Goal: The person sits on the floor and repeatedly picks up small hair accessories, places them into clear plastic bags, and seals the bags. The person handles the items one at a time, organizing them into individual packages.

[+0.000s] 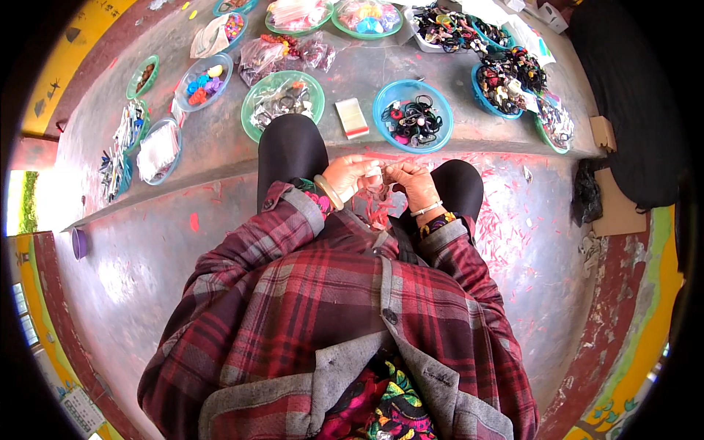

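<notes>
My left hand (347,178) and my right hand (413,184) meet between my knees, fingers pinched together. Between the fingertips is a small pale pinkish piece (375,180), too small and blurred to name. Some red scraps (379,215) show in my lap just below the hands. Ahead of them on the raised ledge, a green basket (247,126) holds small clear packets. A blue basket (380,130) with black bands and a few red pieces stands to its right. A small white and yellowish box (352,118) lies between these two baskets.
More baskets line the grey ledge (213,150): one with white packets (158,150), one with coloured pieces (203,86), and one with black bands (511,81). Clear bags with red pieces (284,56) lie behind. Red shreds (506,227) litter the floor. A purple cup (79,243) stands left.
</notes>
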The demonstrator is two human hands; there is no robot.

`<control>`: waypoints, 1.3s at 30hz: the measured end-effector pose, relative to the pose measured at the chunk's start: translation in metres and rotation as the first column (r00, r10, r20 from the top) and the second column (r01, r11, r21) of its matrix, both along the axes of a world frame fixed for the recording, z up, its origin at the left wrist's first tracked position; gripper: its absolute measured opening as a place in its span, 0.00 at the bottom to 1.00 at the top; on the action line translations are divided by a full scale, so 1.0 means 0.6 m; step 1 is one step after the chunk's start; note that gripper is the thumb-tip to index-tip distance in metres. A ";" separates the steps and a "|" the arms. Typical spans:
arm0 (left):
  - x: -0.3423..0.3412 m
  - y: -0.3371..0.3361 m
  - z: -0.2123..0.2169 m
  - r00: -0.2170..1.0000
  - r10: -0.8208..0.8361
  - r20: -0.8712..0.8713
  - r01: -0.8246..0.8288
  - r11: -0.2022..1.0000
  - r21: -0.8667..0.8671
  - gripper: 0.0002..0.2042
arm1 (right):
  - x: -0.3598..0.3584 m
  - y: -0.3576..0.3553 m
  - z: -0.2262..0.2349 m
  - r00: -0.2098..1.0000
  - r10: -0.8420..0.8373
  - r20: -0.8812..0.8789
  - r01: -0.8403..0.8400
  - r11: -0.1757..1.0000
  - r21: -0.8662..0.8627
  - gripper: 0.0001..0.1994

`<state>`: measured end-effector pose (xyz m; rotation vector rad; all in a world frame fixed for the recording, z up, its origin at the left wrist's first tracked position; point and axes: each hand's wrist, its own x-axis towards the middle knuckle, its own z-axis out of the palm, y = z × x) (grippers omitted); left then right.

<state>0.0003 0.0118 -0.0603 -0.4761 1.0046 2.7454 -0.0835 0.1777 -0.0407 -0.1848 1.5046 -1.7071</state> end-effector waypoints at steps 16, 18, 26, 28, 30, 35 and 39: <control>0.003 0.004 0.011 0.992 0.103 0.069 -0.099 0.993 -0.061 0.11 | 0.001 -0.001 -0.006 0.995 -0.042 -0.085 0.049 0.995 0.090 0.07; 0.003 0.002 0.008 0.994 0.099 0.051 -0.096 0.994 -0.048 0.11 | -0.003 0.001 -0.014 0.990 -0.092 -0.105 0.105 0.986 0.129 0.07; 0.001 0.006 -0.027 0.991 0.123 0.060 -0.115 0.985 -0.128 0.10 | 0.024 -0.026 0.026 0.262 0.035 -0.964 0.305 0.945 0.117 0.06; 0.000 0.012 -0.014 0.993 0.093 0.068 -0.082 0.985 -0.153 0.10 | 0.041 -0.035 0.038 0.169 0.111 -0.979 0.258 0.954 0.153 0.07; 0.000 0.020 0.012 0.996 0.057 0.074 -0.044 0.986 -0.163 0.10 | 0.044 -0.039 0.042 0.150 0.155 -0.976 0.268 0.944 0.191 0.06; -0.002 0.017 -0.037 0.997 -0.074 -0.030 0.064 0.968 -0.244 0.11 | 0.048 -0.043 0.036 0.134 0.245 -0.960 0.276 0.921 0.274 0.05; 0.000 0.016 -0.051 0.983 -0.158 -0.088 0.106 0.897 -0.428 0.10 | 0.047 -0.042 0.031 0.089 0.282 -0.955 0.278 0.914 0.296 0.03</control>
